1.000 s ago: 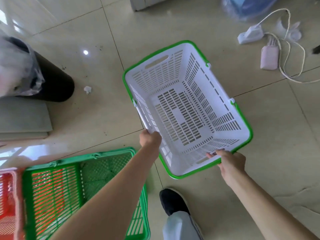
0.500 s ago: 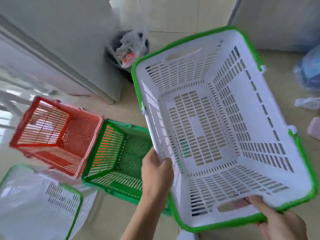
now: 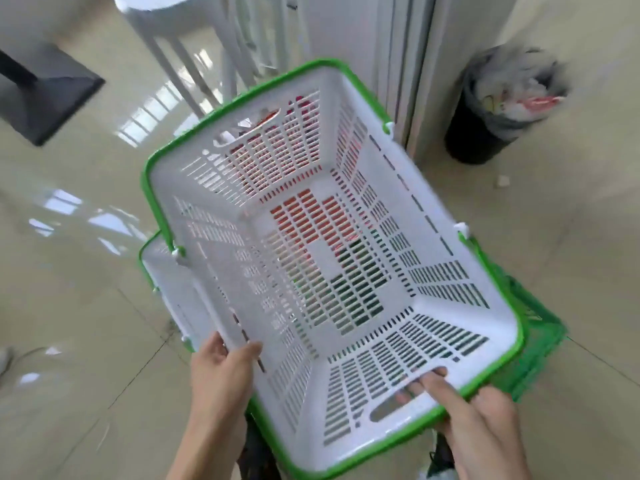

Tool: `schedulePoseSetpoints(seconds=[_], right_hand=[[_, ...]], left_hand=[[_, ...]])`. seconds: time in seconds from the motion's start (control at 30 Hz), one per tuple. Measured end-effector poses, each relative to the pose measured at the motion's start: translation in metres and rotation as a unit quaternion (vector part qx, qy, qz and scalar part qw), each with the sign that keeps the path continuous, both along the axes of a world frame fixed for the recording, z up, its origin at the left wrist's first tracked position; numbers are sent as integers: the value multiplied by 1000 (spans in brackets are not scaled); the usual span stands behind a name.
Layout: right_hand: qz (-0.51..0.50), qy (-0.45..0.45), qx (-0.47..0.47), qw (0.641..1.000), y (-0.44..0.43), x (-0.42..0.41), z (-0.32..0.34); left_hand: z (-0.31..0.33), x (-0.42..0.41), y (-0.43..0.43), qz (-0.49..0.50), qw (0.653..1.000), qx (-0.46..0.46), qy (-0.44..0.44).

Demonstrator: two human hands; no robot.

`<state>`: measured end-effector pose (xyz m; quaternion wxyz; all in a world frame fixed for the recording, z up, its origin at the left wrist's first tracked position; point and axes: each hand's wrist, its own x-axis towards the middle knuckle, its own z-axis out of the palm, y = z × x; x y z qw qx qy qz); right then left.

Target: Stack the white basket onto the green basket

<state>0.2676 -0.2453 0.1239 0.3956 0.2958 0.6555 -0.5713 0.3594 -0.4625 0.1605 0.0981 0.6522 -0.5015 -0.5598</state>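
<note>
Glossy beige floor tiles (image 3: 69, 306) fill the scene, throwing back bright window glare, and right in the middle, held up off the floor, is the white slotted plastic basket with a green rim (image 3: 346, 271), its open mouth tipped toward the camera. The left hand (image 3: 221, 372) grips the basket's long left side wall close to the near corner, thumb curled over onto the inside and the fingers out of sight behind the wall. The right hand (image 3: 481, 424) holds the near short end, fingers hooked over the green rim and lying on the inside wall by the slot handle, fingertips (image 3: 433, 374) just above that cut-out. Both hands are firmly closed on the basket.

Through the slots of the floor and far wall, red (image 3: 311, 216) and dark green show from whatever lies beneath; its shape is hard to make out. Peeking out from under the left side is a second white basket with a green rim (image 3: 156, 265), lower down. On the right, a green plastic lattice basket (image 3: 530, 323) juts out from under the held one, blurred.

Farther back, a black waste bin lined with a grey bag (image 3: 485, 133) stands to the right beside a white panel (image 3: 398, 64), litter showing at its top. A white round-topped stool (image 3: 194, 46) stands at the upper left, with a dark flat table base (image 3: 45, 95) well off to its left.
</note>
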Motion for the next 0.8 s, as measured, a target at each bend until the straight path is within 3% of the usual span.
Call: schedulePoseSetpoints(seconds=[0.13,0.3,0.57,0.7,0.8], right_hand=[[96,55,24,994,-81,32,-21],[159,41,51,985,-163,78,-59],[176,15,140,974,-243,99,-114],[234,26,266,935,-262,114,-161],[219,-13,308,926,-268,119,-185]], left_hand=[[-18,63,-66,64,998,-14,-27],[-59,120,-132,122,990,14,-62],[-132,129,-204,54,993,64,-82],[-189,133,-215,21,987,88,-130],[-226,142,-209,47,973,141,-175]])
